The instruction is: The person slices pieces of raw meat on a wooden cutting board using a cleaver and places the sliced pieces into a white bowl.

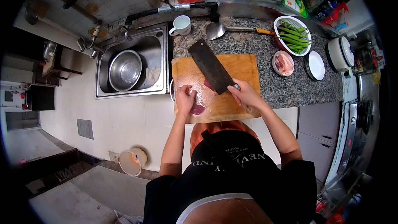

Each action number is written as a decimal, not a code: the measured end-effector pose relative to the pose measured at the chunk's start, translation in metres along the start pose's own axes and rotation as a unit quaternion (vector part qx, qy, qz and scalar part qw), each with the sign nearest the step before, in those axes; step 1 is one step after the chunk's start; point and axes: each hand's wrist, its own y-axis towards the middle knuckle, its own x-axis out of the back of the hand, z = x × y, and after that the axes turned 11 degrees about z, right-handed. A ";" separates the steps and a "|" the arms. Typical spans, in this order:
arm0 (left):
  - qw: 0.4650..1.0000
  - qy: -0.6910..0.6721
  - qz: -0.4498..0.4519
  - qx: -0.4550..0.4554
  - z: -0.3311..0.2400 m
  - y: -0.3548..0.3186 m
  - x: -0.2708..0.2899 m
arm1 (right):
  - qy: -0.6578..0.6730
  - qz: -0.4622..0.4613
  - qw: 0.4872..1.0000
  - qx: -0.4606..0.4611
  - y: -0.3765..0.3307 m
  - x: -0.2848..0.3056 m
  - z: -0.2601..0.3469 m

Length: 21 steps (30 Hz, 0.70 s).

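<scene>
My right hand [245, 94] grips the handle of a cleaver [211, 67]. Its wide dark blade slants up and left across a wooden cutting board [240, 68]. Partly under the blade's left edge is a piece of dark red meat [208, 84]. Over the left side of the board is my left hand [185, 98], its fingers half bent, with a gap between thumb and forefinger and nothing visible in them. A flat slice of red meat [197, 109] lies on the board just below that hand's thumb. The board's surface looks wet there.
Left of the board, a steel sink [162, 84] holds a metal basin [125, 70]. Behind the board are a white mug [181, 25] and a spatula [216, 30]. On the right stand a basket of green peppers [293, 37], a bowl of meat [283, 63], white dishes [316, 65] and a white pot [340, 54].
</scene>
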 end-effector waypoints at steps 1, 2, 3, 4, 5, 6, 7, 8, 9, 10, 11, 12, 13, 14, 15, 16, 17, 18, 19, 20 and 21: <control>0.999 0.049 -0.002 0.011 -0.007 0.003 0.003 | 0.005 -0.005 1.000 0.002 -0.005 0.001 -0.001; 0.995 0.098 -0.003 0.021 -0.009 0.006 0.003 | 0.010 -0.010 1.000 0.005 -0.009 0.002 -0.003; 0.995 0.096 -0.006 0.027 -0.010 0.008 0.004 | 0.019 -0.017 1.000 0.007 -0.015 0.004 -0.005; 0.995 0.093 -0.009 0.032 -0.008 0.010 0.004 | 0.027 -0.023 0.999 0.009 -0.021 0.005 -0.008; 0.995 0.091 -0.012 0.038 -0.005 0.012 0.002 | 0.036 -0.029 0.999 0.012 -0.026 0.007 -0.010; 0.995 0.080 0.008 0.050 0.000 0.012 -0.005 | 0.027 -0.033 0.999 0.003 -0.033 0.009 -0.014; 0.995 0.068 0.043 0.051 0.005 0.010 -0.011 | 0.018 -0.037 0.999 -0.006 -0.039 0.012 -0.017; 0.994 0.057 0.078 0.051 0.010 0.007 -0.017 | 0.008 -0.039 0.999 -0.015 -0.045 0.013 -0.019; 0.991 0.049 0.113 0.047 0.005 0.006 -0.018 | 0.005 -0.050 0.999 -0.018 -0.050 0.014 -0.021; 0.989 0.023 0.136 0.049 -0.007 0.003 -0.009 | 0.001 -0.060 0.998 -0.020 -0.054 0.015 -0.022; 0.995 -0.005 0.094 0.044 -0.001 0.008 -0.006 | -0.004 -0.069 0.997 -0.023 -0.057 0.017 -0.024; 0.998 -0.033 0.047 0.041 0.010 0.013 0.001 | 0.009 -0.071 0.997 -0.016 -0.058 0.018 -0.027; 0.997 -0.062 0.003 0.039 0.019 0.015 0.007 | 0.023 -0.073 0.997 -0.012 -0.059 0.019 -0.033; 0.998 -0.026 -0.021 0.051 0.026 0.019 0.011 | 0.036 -0.075 0.996 -0.008 -0.061 0.020 -0.037; 0.998 -0.024 -0.002 0.057 0.025 0.018 0.010 | 0.047 -0.078 0.996 -0.006 -0.062 0.022 -0.037; 0.998 -0.022 0.016 0.063 0.023 0.016 0.008 | 0.058 -0.080 0.995 -0.004 -0.064 0.023 -0.037; 0.997 -0.020 0.034 0.069 0.021 0.014 0.004 | 0.069 -0.082 0.994 -0.002 -0.065 0.025 -0.038; 0.997 -0.004 0.027 0.076 0.014 0.012 -0.002 | 0.058 -0.079 0.995 -0.003 -0.066 0.027 -0.041; 0.996 0.003 0.043 0.074 0.008 0.010 -0.007 | 0.048 -0.075 0.996 -0.004 -0.067 0.030 -0.046; 0.996 0.009 0.060 0.071 0.001 0.007 -0.011 | 0.037 -0.071 0.997 -0.004 -0.067 0.032 -0.050; 0.995 0.016 0.075 0.070 -0.005 0.004 -0.014 | 0.031 -0.068 0.997 -0.005 -0.068 0.033 -0.052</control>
